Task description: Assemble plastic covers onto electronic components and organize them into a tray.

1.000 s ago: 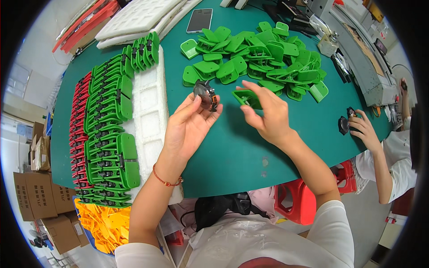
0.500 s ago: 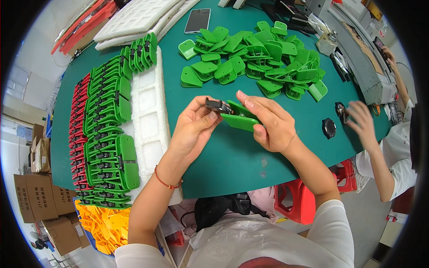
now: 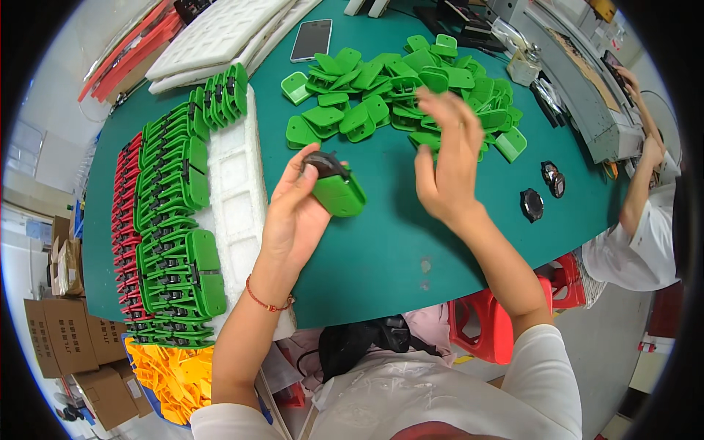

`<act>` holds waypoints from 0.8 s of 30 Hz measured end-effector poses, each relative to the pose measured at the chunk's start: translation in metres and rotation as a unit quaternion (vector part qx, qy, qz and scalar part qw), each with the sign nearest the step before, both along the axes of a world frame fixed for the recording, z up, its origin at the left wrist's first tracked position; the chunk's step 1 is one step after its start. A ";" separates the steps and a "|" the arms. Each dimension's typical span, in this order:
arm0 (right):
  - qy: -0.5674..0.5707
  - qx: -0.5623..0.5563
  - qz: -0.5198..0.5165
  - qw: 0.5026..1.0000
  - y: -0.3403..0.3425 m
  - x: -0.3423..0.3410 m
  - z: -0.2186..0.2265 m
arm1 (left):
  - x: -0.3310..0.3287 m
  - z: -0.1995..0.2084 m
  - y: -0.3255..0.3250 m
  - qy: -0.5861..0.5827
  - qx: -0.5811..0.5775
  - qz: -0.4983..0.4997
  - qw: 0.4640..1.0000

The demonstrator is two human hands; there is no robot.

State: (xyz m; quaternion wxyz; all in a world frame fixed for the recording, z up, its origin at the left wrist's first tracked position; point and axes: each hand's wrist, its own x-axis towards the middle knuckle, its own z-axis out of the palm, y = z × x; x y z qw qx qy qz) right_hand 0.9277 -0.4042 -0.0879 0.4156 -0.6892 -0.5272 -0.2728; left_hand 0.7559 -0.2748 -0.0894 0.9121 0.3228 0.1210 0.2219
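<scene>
Teal tabletop fills the scene, cardboard boxes on the floor far left. Left hand clamps a green plastic piece above mid-table; right hand hovers empty, fingers spread, near the loose green pile. Finished rows line the white foam tray.

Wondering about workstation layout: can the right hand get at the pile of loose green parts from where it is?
Probably yes. The right hand is open and empty, raised just in front of the green pile, with nothing between them. The left hand holds a green part off to the side.
</scene>
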 end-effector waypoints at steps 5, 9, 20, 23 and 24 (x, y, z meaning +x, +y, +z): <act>-0.086 -0.232 -0.312 0.917 -0.009 0.027 -0.014 | -0.004 -0.004 0.006 0.123 -0.002 0.009 0.992; -0.117 -0.203 -0.309 0.922 -0.008 0.026 -0.006 | 0.003 0.003 -0.007 0.167 0.030 0.037 0.985; 0.307 -0.008 0.183 0.934 0.000 0.005 -0.001 | 0.003 0.010 -0.014 0.226 0.260 0.098 0.933; 0.382 -0.022 0.225 0.896 0.000 0.003 -0.002 | 0.004 0.013 -0.016 0.232 0.289 0.097 0.924; 0.385 -0.043 0.229 0.893 -0.001 -0.002 0.002 | 0.004 0.012 -0.016 0.225 0.290 0.090 0.926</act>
